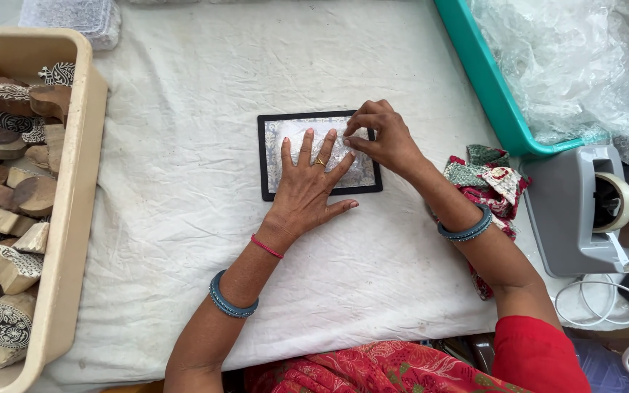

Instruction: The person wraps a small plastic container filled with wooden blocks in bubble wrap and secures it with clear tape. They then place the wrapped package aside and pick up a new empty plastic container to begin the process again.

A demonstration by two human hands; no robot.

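Pressing flat with fingers spread, left hand (307, 185) on a clear wrapped packet (329, 149) atop a black-framed patterned card (319, 154) at mid-cloth, right hand (386, 138) pinching the wrap's far right edge — white cloth (183, 182) beneath, beige tub (74, 182) of carved wooden blocks (9, 189) left, folded patchwork fabric (491, 178) and grey tape dispenser (576, 211) right.

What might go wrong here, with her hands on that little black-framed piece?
The left hand lies flat on the black-framed panel while the right hand pinches a clear plastic film at its upper right; the thin film may wrinkle or tear. The panel rests on a loose, creased white cloth, so it might slide if pressed unevenly. The patchwork fabric beside the right wrist might get dragged.
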